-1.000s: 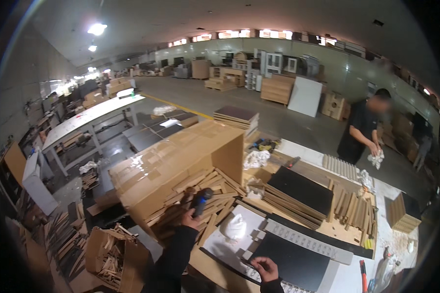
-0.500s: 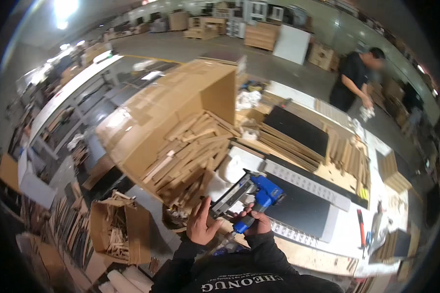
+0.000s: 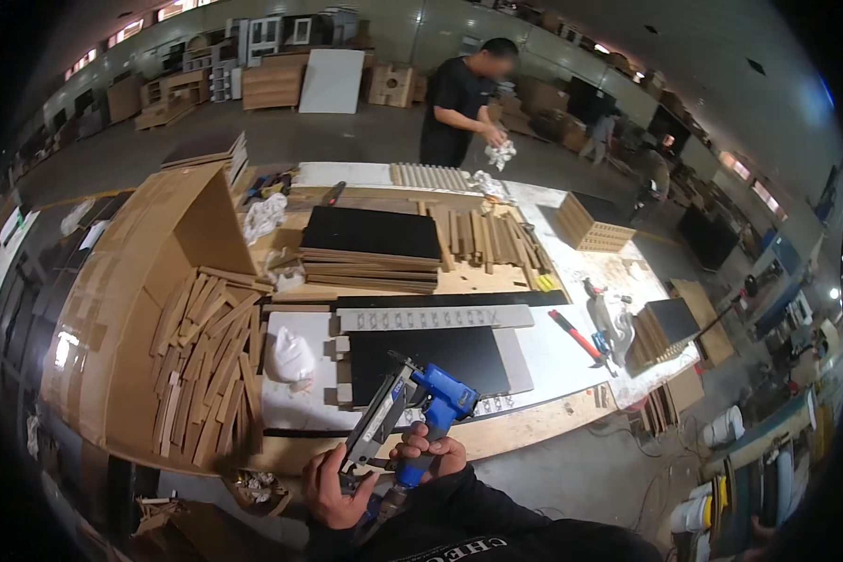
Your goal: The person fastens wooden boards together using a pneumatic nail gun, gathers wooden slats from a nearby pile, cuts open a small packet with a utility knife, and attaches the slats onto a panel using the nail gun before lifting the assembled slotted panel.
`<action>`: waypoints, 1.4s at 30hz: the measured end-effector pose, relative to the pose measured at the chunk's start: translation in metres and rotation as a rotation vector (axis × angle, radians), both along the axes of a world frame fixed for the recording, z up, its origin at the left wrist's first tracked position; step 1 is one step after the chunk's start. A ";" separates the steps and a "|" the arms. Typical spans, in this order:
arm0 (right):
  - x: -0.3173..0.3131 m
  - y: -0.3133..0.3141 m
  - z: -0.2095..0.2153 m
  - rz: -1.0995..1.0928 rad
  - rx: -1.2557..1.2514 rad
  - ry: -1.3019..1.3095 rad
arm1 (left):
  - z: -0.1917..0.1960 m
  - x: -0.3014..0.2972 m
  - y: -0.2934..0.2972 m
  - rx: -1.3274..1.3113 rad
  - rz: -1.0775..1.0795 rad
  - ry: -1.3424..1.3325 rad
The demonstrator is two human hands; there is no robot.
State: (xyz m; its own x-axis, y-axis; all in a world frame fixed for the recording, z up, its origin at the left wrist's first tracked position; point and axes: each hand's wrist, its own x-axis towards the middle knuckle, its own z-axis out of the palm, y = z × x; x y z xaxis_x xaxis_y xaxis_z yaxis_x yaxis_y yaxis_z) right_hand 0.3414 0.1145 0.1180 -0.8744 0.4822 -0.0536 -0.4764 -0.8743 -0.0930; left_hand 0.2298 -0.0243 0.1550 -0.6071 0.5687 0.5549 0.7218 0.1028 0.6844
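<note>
My right hand [image 3: 433, 453] grips the handle of a blue and black air nail gun [image 3: 451, 393], tilted above the near edge of the workbench. My left hand [image 3: 337, 492] is closed round the lower end of the gun's long grey magazine. Behind the gun a dark panel [image 3: 421, 361] lies on the bench, with a pale strip [image 3: 431, 318] showing a row of printed marks along its far side. Left of that panel sits a white plastic bag [image 3: 290, 356].
A big cardboard box [image 3: 112, 300] full of wood strips [image 3: 211, 365] stands at the left. Stacked black-topped boards [image 3: 370, 244] lie on the bench's far half. A red-handled tool [image 3: 574, 335] rests at the right. Across the bench a person [image 3: 464, 103] handles white cloth.
The view has swung to the right, so the bench now sits in the middle. My left hand, open beside the magazine before, has closed round its end.
</note>
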 end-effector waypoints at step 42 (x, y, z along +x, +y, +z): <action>0.116 0.311 -0.091 -0.127 1.443 -1.459 | 0.004 -0.139 0.211 -0.859 0.111 -0.464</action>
